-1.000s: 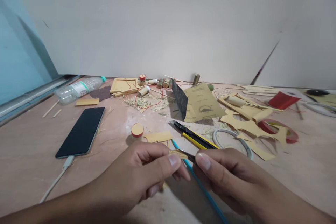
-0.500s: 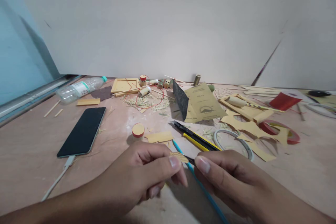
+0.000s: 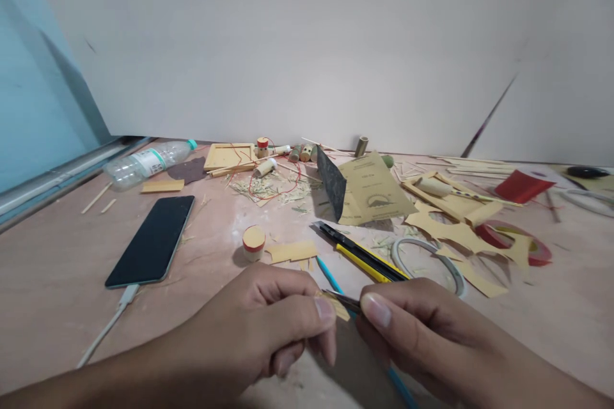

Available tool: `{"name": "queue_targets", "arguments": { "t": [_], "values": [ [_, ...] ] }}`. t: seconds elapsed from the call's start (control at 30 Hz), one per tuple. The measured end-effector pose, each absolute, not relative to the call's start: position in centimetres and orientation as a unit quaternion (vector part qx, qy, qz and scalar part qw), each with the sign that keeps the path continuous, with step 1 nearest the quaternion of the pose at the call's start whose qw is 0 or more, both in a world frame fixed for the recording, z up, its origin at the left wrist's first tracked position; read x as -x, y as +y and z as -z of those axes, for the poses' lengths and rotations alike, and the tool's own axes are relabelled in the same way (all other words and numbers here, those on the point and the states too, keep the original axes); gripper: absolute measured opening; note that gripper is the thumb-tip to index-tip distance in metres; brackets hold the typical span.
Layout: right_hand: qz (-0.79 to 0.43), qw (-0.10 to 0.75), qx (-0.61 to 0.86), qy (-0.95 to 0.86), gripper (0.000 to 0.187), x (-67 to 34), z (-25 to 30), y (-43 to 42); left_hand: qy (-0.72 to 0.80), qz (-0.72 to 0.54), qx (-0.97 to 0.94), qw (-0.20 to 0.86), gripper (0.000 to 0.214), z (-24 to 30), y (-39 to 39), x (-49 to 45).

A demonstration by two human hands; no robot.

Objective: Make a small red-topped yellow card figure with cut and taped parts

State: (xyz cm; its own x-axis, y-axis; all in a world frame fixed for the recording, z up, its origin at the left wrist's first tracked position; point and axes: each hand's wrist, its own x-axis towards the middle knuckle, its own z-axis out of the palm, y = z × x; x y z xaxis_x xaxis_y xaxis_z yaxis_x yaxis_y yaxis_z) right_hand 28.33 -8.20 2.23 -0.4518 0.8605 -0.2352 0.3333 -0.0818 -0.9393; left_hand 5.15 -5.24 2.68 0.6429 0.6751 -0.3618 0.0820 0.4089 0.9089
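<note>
My left hand (image 3: 268,326) is closed, pinching a small tan piece of thin wood or card (image 3: 341,311) between thumb and fingers. Dark curved lines show on that piece. In my right hand (image 3: 417,332) is a slim dark pointed blade (image 3: 346,300), gripped between thumb and forefinger; its tip lies against the piece beside my left thumb, and its rear end is hidden in the fingers. Under both hands runs a blue stick (image 3: 330,273). Just beyond them rest a yellow-and-black box cutter (image 3: 359,252) and a small round tub-like piece with a red rim (image 3: 253,241).
A phone (image 3: 151,239) with a white cable lies left, behind it a plastic bottle (image 3: 148,163). Folded sandpaper (image 3: 377,188) stands mid-table amid shavings. To the right are a tape ring (image 3: 453,268), cut tan sheets (image 3: 446,230) and red tape (image 3: 540,249). A white wall rises behind.
The blade's tip has shifted left onto the piece. The piece has tilted, its right end dropping lower. Both hands stay in nearly the same place.
</note>
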Motion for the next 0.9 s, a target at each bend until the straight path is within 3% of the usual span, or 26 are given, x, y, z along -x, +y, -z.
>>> {"name": "queue_targets", "arguments": {
  "t": [0.73,0.9],
  "values": [
    [-0.523,0.24,0.497,-0.649,0.063,-28.28,-2.13,-8.27,0.378,-0.189,-0.506,0.752,0.036,-2.63,-5.2,-5.22],
    [-0.528,0.279,0.489,-0.636,0.062,-28.25,-2.16,-8.28,0.385,-0.193,-0.502,0.75,0.037,-2.74,-5.24,-5.21]
  ]
}}
